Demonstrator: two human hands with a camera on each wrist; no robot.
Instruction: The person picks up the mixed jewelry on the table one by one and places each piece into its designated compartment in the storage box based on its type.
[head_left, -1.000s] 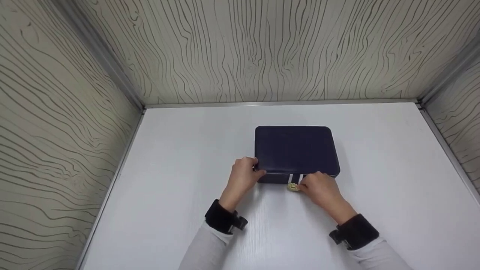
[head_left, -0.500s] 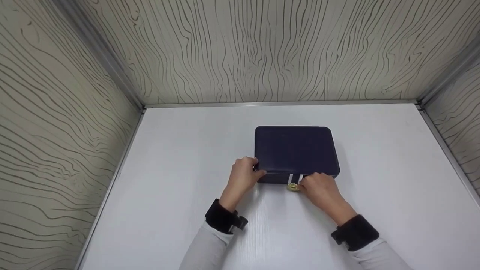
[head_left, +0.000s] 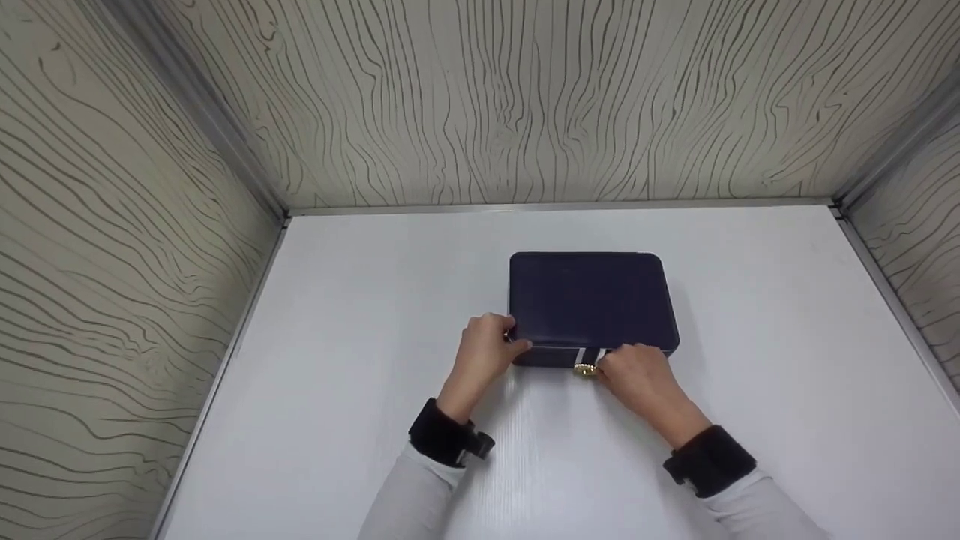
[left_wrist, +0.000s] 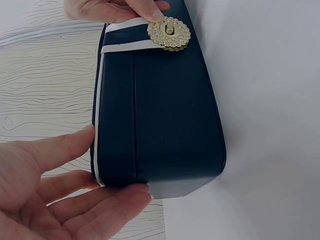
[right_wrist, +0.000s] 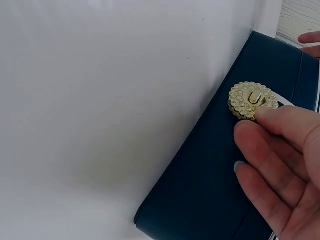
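A navy blue box-shaped case point(head_left: 592, 300) with rounded corners lies closed on the white table. A navy strap with white edges point(left_wrist: 130, 36) comes down over its front face and ends in a round, beaded gold clasp point(left_wrist: 170, 34) with a small turn knob in the middle. My right hand point(head_left: 637, 379) pinches the clasp's edge between thumb and index finger, the other fingers curled close by the case front. At the front left corner my left hand point(head_left: 484, 349) grips the case, thumb point(left_wrist: 75, 142) at the lid edge and fingers against the end.
The white tabletop point(head_left: 360, 337) spreads around the case. Walls with a wood-grain line pattern point(head_left: 525, 105) stand behind and at both sides, joined by grey metal rails point(head_left: 210, 112). Black bands point(head_left: 442, 435) with small cameras sit on both wrists.
The gold clasp has tipped in toward the case's front and now looks narrower from above, with the right hand still on it. My left hand and the case stay in place.
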